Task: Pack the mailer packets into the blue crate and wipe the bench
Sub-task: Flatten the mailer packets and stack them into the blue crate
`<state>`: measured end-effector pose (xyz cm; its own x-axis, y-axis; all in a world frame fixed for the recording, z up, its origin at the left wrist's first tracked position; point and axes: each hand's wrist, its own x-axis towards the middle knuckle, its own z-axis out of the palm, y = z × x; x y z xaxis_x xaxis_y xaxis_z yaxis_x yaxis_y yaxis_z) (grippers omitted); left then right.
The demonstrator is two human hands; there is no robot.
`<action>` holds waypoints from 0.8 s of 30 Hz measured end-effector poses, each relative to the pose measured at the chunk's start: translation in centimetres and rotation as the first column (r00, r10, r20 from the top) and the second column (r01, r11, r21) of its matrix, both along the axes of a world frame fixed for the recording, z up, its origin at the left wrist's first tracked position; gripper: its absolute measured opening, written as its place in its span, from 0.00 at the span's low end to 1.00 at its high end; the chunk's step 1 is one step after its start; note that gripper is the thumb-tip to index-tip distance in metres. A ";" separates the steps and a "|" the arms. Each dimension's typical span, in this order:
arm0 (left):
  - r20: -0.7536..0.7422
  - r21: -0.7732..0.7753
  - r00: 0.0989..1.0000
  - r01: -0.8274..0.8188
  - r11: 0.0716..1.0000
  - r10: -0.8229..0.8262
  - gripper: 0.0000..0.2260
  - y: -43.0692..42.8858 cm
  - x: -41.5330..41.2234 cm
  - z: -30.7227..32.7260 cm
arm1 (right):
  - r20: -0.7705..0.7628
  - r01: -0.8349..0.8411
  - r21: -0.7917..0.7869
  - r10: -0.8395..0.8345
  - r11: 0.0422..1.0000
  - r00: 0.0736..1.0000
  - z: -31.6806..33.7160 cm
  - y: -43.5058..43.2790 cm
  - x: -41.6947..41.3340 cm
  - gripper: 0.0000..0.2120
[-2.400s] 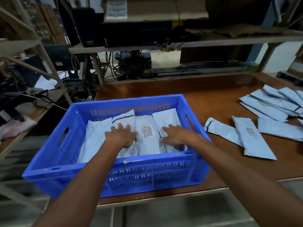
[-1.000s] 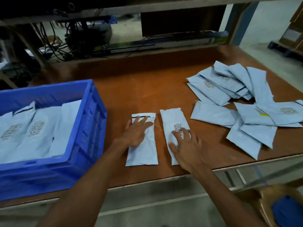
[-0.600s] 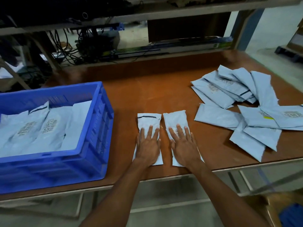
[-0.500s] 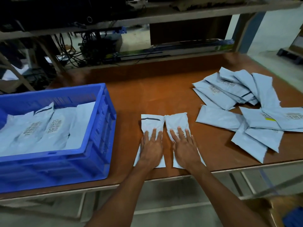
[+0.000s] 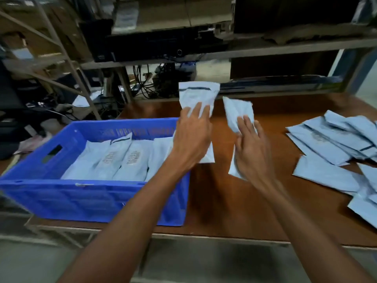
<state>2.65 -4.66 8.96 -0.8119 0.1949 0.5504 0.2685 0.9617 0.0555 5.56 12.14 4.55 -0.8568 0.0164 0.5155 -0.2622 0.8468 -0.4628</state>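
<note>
Mailer packets (image 5: 122, 158) already lie side by side inside the blue crate (image 5: 91, 193), flat and close together, some with a printed label facing up. I see my left grip (image 5: 191, 139) just above the right wall of the blue crate, and it holds a striped packet (image 5: 199, 94) that stands nearly upright in the air, with the dark stripe at its top end. The fingers (image 5: 201, 111) lie almost straight on the front of this packet. The thumb is hidden behind it, so I understand it as a pinch. My right grip (image 5: 251, 152) is a little further to the right of the blue crate, over the bare brown worktop (image 5: 214, 190), and it holds a second packet (image 5: 238, 111) in the same way, with the fingers on the front and the packet lifted and leaning slightly to the left. The two held packets are near each other but do not touch. Well to the right of the blue crate, a loose pile (image 5: 330, 144) of more packets lies on the worktop, overlapping one another in several directions. Behind the blue crate stands a shelf (image 5: 285, 48) with dark equipment and cables below it.
</note>
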 end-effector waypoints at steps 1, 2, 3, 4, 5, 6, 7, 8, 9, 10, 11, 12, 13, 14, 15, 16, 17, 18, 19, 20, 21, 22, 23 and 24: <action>-0.014 0.016 1.000 -0.014 1.000 0.014 0.22 -2.2 0.0 1.3 | -0.044 -0.026 -0.004 0.025 1.000 0.999 1.6 -1.7 -0.1 0.23; -0.024 0.028 0.999 -0.031 0.999 0.032 0.22 -4.5 0.3 2.3 | -0.082 -0.049 -0.006 0.048 0.999 0.995 3.1 -3.5 -0.2 0.23; -0.030 0.034 0.998 -0.047 0.998 0.048 0.21 -6.9 0.5 3.0 | -0.113 -0.071 -0.005 0.070 0.997 0.991 4.2 -5.4 -0.3 0.23; -0.039 0.042 0.997 -0.064 0.997 0.066 0.20 -9.3 1.0 3.4 | -0.135 -0.096 -0.001 0.095 0.995 0.986 5.1 -7.4 -0.4 0.23; -0.039 0.051 0.996 -0.082 0.995 0.084 0.19 -11.9 1.4 3.5 | -0.147 -0.122 0.008 0.122 0.992 0.982 5.6 -9.5 -0.5 0.22; -0.037 0.048 0.994 -0.100 0.994 0.102 0.18 -14.7 1.7 3.3 | -0.148 -0.147 0.025 0.149 0.989 0.978 5.9 -11.7 -0.6 0.22; -0.031 0.024 0.993 -0.117 0.993 0.117 0.17 -17.5 2.0 3.0 | -0.138 -0.167 0.044 0.171 0.985 0.976 6.2 -13.9 -0.6 0.22; -0.021 -0.011 0.991 -0.130 0.991 0.130 0.16 -20.5 2.2 2.6 | -0.114 -0.183 0.062 0.189 0.981 0.975 6.1 -16.2 -0.8 0.22; 0.007 -0.042 0.989 -0.146 0.988 0.147 0.16 -23.5 2.1 1.9 | -0.081 -0.194 0.083 0.201 0.977 0.976 6.0 -18.5 -0.8 0.21; 0.050 -0.063 0.985 -0.163 0.985 0.167 0.16 -26.4 2.1 1.2 | -0.038 -0.202 0.106 0.207 0.974 0.978 5.8 -20.8 -0.8 0.21; 0.095 -0.086 0.977 -0.184 0.979 0.192 0.16 -29.2 2.0 0.3 | 0.015 -0.204 0.133 0.204 0.970 0.979 5.4 -23.0 -0.8 0.20; 0.135 -0.104 0.967 -0.203 0.974 0.216 0.17 -31.6 1.9 -0.5 | 0.073 -0.202 0.154 0.192 0.967 0.979 4.8 -25.1 -0.8 0.19; 0.168 -0.125 0.958 -0.211 0.969 0.230 0.18 -33.7 1.9 -1.4 | 0.138 -0.196 0.177 0.173 0.964 0.975 4.2 -27.0 -0.8 0.19; 0.200 -0.143 0.951 -0.209 0.967 0.235 0.18 -35.4 1.8 -2.1 | 0.201 -0.189 0.216 0.146 0.958 0.969 3.5 -28.7 -0.9 0.18; 0.221 -0.157 0.949 -0.192 0.969 0.224 0.17 -36.7 1.7 -2.7 | 0.260 -0.184 0.267 0.113 0.946 0.959 2.8 -30.2 -1.2 0.19; 0.242 -0.162 0.950 -0.162 0.974 0.198 0.16 -37.8 1.4 -3.3 | 0.320 -0.187 0.313 0.082 0.931 0.944 2.0 -31.5 -1.5 0.21; 0.284 -0.180 0.943 -0.126 0.976 0.174 0.15 -38.5 1.0 -3.8 | 0.384 -0.201 0.339 0.060 0.919 0.922 1.3 -32.5 -1.9 0.22; 0.366 -0.202 0.915 -0.101 0.974 0.171 0.16 -39.2 0.5 -4.3 | 0.452 -0.226 0.344 0.050 0.911 0.891 0.5 -33.2 -2.5 0.22; 0.468 -0.237 0.863 -0.086 0.968 0.191 0.19 -39.8 0.0 -4.9 | 0.528 -0.255 0.328 0.047 0.910 0.848 -0.3 -33.8 -3.0 0.23; 0.590 -0.267 0.775 -0.076 0.961 0.225 0.23 -40.6 -0.6 -5.4 | 0.609 -0.280 0.297 0.044 0.913 0.792 -1.1 -34.1 -3.3 0.24; 0.700 -0.264 0.673 -0.066 0.962 0.238 0.27 -41.3 -1.3 -5.8 | 0.677 -0.298 0.273 0.038 0.915 0.735 -1.7 -34.3 -3.7 0.26; 0.773 -0.243 0.591 -0.060 0.968 0.230 0.30 -42.2 -2.1 -6.5 | 0.712 -0.317 0.273 0.031 0.908 0.701 -2.1 -34.3 -4.0 0.28; 0.801 -0.221 0.562 -0.045 0.974 0.208 0.32 -42.8 -2.7 -7.0 | 0.716 -0.337 0.298 0.025 0.893 0.698 -2.5 -34.3 -4.4 0.29; 0.798 -0.206 0.573 -0.033 0.978 0.188 0.33 -43.3 -3.2 -7.4 | 0.698 -0.356 0.340 0.020 0.870 0.716 -2.6 -34.2 -4.8 0.30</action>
<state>-0.53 -47.94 1.55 -0.9222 0.0887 -0.3765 0.0764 0.9959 0.0474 0.80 -22.06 1.95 -0.9287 -0.2561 -0.2681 -0.2108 0.9596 -0.1864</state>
